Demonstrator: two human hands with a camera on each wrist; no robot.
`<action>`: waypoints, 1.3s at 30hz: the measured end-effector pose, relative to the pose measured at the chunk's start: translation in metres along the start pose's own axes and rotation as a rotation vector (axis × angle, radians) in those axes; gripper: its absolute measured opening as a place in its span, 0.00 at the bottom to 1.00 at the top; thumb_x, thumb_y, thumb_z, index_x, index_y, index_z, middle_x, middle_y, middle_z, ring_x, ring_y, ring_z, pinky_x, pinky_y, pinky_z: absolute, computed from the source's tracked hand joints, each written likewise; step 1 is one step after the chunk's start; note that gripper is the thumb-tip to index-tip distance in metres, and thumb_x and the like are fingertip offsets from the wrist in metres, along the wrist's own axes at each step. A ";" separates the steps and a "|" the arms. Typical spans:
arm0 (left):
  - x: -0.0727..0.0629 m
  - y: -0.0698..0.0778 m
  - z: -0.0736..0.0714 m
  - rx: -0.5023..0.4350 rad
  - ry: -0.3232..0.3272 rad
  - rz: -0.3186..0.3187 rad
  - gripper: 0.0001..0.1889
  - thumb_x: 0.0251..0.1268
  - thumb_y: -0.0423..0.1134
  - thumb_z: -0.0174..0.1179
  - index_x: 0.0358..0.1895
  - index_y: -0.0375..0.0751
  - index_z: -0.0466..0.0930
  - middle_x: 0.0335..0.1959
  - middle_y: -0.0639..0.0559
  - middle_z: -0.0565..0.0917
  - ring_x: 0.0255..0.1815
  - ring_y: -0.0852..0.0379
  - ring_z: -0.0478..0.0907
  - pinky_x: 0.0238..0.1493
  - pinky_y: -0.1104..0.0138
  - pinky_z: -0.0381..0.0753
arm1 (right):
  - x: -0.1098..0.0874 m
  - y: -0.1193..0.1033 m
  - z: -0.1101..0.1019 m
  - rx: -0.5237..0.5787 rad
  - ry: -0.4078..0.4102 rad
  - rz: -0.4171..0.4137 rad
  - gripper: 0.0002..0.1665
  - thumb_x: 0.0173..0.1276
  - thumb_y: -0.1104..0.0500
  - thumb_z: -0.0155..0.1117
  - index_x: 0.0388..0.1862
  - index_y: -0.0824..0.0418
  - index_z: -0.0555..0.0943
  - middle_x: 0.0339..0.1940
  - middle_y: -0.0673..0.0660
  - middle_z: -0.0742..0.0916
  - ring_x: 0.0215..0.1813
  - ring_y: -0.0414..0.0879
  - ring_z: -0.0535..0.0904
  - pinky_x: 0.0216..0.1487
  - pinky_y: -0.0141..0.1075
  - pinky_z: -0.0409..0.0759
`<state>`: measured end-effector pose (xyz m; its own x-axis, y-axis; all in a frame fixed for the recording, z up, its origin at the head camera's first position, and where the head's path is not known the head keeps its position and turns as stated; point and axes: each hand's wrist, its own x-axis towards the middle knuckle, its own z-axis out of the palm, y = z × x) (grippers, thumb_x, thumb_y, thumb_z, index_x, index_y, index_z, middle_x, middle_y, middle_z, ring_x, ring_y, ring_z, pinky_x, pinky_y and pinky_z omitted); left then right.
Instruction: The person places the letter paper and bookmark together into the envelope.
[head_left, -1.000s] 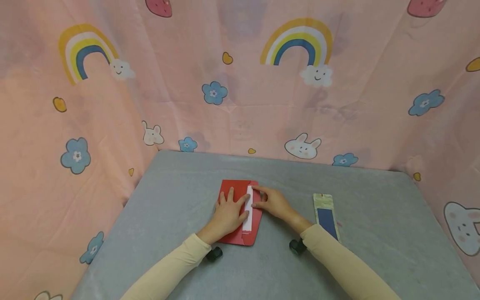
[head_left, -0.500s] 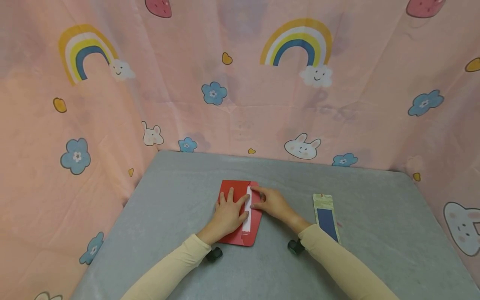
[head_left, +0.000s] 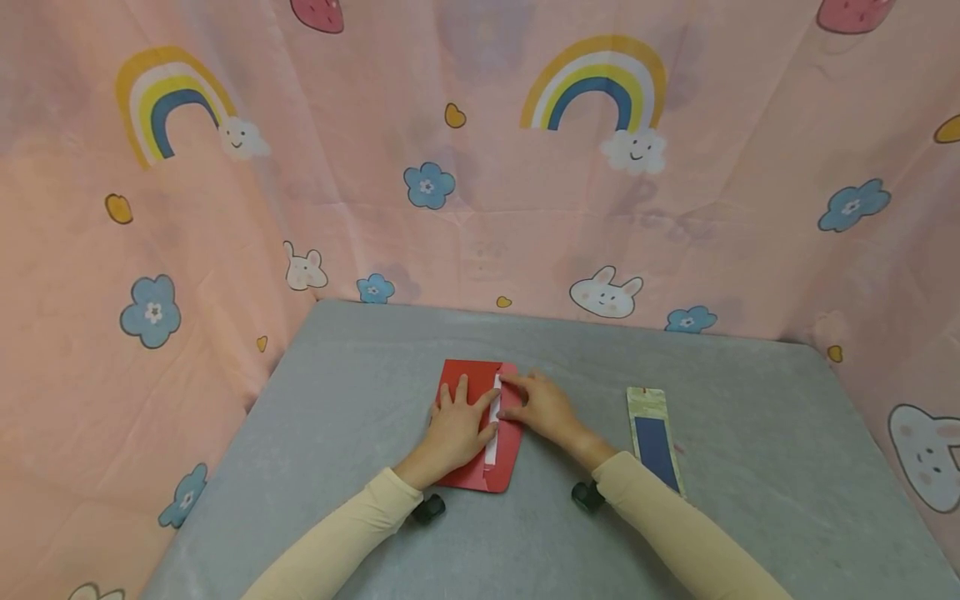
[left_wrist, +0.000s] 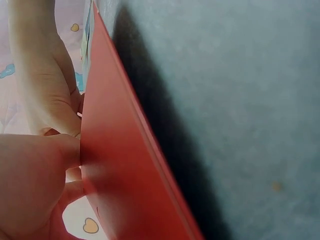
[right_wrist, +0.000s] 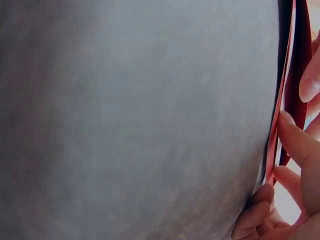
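A red envelope (head_left: 474, 372) lies on the grey table, its lighter flap (head_left: 508, 454) spread to the right. A thin white strip, which looks like the edge of paper (head_left: 491, 454), shows beside the flap. My left hand (head_left: 452, 429) rests on the envelope with its fingers spread. The thumb and a finger of my right hand (head_left: 549, 410) touch the strip's right edge, set apart along it. In the left wrist view the envelope (left_wrist: 120, 145) stands slightly off the table along its near edge. White shows between red layers in the right wrist view, by my right hand (right_wrist: 307, 170).
A narrow green packet (head_left: 647, 404) with a dark blue panel lies to the right, partly behind the right sleeve (head_left: 675, 517). Small dark devices sit under both wrists. A pink patterned curtain (head_left: 480, 250) borders the table at the back and sides.
My right hand has moved slightly left, and the visible white strip has become narrower. My left hand and the envelope have stayed in place.
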<state>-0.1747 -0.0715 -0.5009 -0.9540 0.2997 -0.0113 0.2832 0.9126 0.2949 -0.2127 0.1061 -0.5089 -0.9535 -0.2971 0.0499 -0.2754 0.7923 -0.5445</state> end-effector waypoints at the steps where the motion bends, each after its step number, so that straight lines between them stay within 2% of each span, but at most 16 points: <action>1: 0.000 0.000 0.000 0.001 0.000 0.001 0.30 0.68 0.52 0.60 0.72 0.58 0.68 0.75 0.28 0.61 0.71 0.20 0.59 0.61 0.32 0.68 | 0.000 0.000 0.000 -0.010 0.000 0.006 0.39 0.54 0.47 0.78 0.65 0.52 0.79 0.31 0.54 0.74 0.27 0.43 0.65 0.27 0.32 0.61; 14: -0.001 0.002 -0.002 -0.006 -0.002 0.000 0.30 0.67 0.51 0.60 0.72 0.57 0.68 0.75 0.28 0.60 0.71 0.19 0.58 0.61 0.32 0.67 | 0.002 -0.004 0.004 -0.010 0.008 0.024 0.38 0.53 0.46 0.79 0.64 0.51 0.80 0.34 0.56 0.76 0.29 0.44 0.67 0.29 0.33 0.63; 30: 0.002 0.000 0.002 0.003 0.006 0.011 0.29 0.68 0.52 0.60 0.72 0.57 0.68 0.75 0.28 0.60 0.71 0.19 0.58 0.59 0.32 0.68 | 0.005 -0.006 0.010 -0.022 0.041 0.033 0.39 0.51 0.47 0.80 0.63 0.55 0.80 0.35 0.57 0.78 0.30 0.44 0.68 0.32 0.34 0.65; 39: 0.001 0.000 0.002 0.001 0.001 0.005 0.29 0.68 0.52 0.59 0.72 0.58 0.68 0.75 0.28 0.60 0.71 0.19 0.58 0.60 0.32 0.68 | 0.004 -0.008 0.011 -0.035 0.045 0.037 0.39 0.51 0.45 0.80 0.63 0.54 0.80 0.38 0.57 0.80 0.32 0.43 0.70 0.35 0.34 0.70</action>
<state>-0.1751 -0.0712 -0.5026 -0.9528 0.3035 -0.0089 0.2877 0.9116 0.2937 -0.2127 0.0933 -0.5135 -0.9675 -0.2433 0.0684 -0.2429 0.8205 -0.5175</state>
